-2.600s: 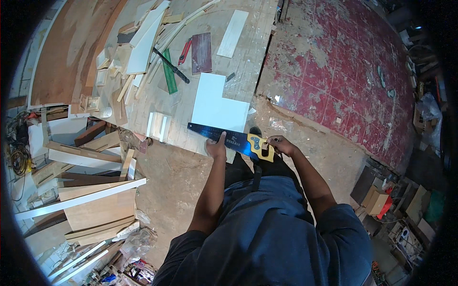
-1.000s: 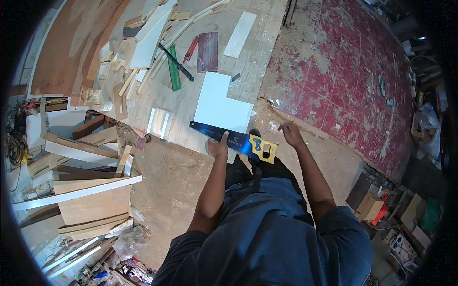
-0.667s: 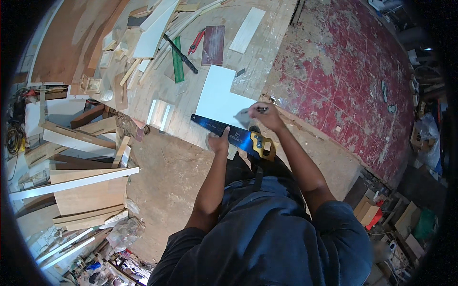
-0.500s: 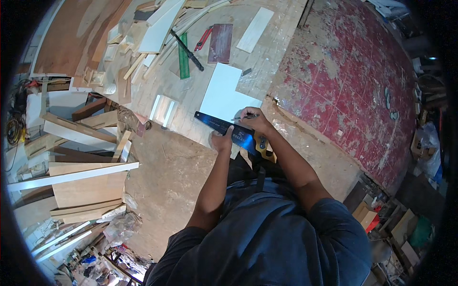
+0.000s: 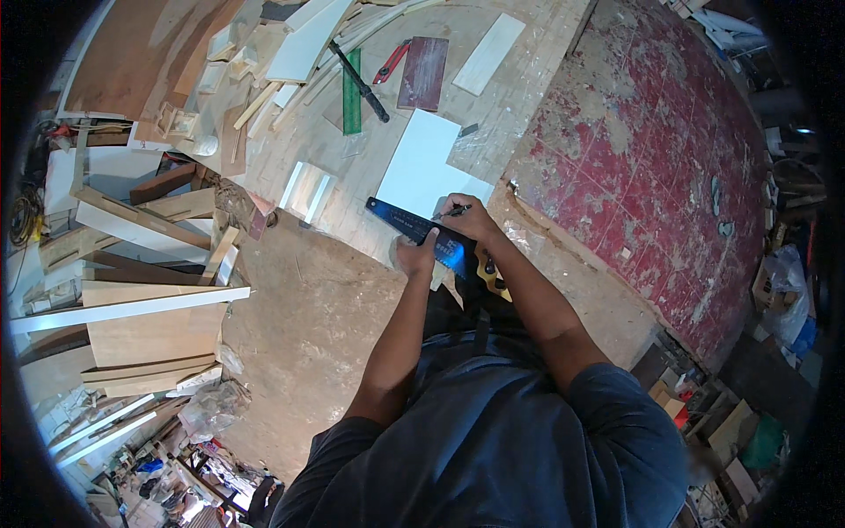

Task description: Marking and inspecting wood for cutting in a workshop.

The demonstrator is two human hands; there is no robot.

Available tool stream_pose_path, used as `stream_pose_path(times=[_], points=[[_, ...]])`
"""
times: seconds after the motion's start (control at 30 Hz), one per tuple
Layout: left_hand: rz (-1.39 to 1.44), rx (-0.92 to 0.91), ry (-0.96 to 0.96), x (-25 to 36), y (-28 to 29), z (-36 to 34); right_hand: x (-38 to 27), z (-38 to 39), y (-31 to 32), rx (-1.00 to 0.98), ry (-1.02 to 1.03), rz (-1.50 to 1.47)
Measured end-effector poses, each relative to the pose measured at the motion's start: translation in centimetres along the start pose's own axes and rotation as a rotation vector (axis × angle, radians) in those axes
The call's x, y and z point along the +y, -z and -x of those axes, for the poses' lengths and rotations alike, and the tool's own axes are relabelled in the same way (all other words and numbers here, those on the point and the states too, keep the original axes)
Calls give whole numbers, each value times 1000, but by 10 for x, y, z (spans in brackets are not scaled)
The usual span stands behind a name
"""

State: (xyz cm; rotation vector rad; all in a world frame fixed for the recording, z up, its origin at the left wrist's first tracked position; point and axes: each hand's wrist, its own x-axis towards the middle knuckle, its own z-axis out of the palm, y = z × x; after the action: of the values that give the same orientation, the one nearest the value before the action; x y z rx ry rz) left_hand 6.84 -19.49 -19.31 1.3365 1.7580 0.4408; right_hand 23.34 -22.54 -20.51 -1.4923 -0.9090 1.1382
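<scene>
An L-shaped white board (image 5: 418,158) lies on the worktable near its front edge. Across its near part rests a handsaw (image 5: 398,216) with a dark blade and a yellow-and-black handle (image 5: 491,273) pointing toward my body. My left hand (image 5: 415,256) grips the blade near its middle, thumb on top; its other fingers are mostly hidden underneath. In my right hand (image 5: 473,220) is a slim dark pen (image 5: 455,211), pinched between the fingers, its tip at the board beside the blade's far edge. The right forearm passes close to the saw handle.
Beyond the board lie a dark bar (image 5: 363,86), a green strip (image 5: 352,106), a red cutter (image 5: 391,63), a brown wood piece (image 5: 423,74) and a pale plank (image 5: 489,55). White-edged pieces (image 5: 306,192) sit left. Stacked offcuts (image 5: 150,326) stand lower left; a worn red floor (image 5: 634,158) is right.
The whole view has shifted slightly, so the table things appear a little farther right and higher. Both hands keep their holds on the saw and the pen.
</scene>
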Motion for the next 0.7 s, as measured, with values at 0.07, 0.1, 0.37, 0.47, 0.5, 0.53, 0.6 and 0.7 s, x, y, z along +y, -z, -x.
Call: stream_pose_path(times=[0.07, 0.1, 0.37, 0.47, 0.5, 0.53, 0.6, 0.7], points=[[-37, 17, -9, -1, 1, -1, -3, -1, -1, -9, -6, 9], [-26, 15, 0, -2, 1, -2, -5, -1, -1, -18, -1, 5], [29, -9, 17, -9, -2, -5, -9, 1, 0, -24, -44, -7], [22, -1, -11, -13, -5, -7, -10, 2, 0, -22, -43, 0], [7, 10, -6, -14, -6, -7, -11, 2, 0, -27, -43, 6], [-7, 23, -1, -17, -7, -9, -12, 2, 0, -33, -42, 11], [-13, 16, -6, -23, -8, -12, -14, 2, -1, -30, -40, 12], [-4, 10, -36, -32, -12, -17, -12, 2, -1, -18, -33, 15]])
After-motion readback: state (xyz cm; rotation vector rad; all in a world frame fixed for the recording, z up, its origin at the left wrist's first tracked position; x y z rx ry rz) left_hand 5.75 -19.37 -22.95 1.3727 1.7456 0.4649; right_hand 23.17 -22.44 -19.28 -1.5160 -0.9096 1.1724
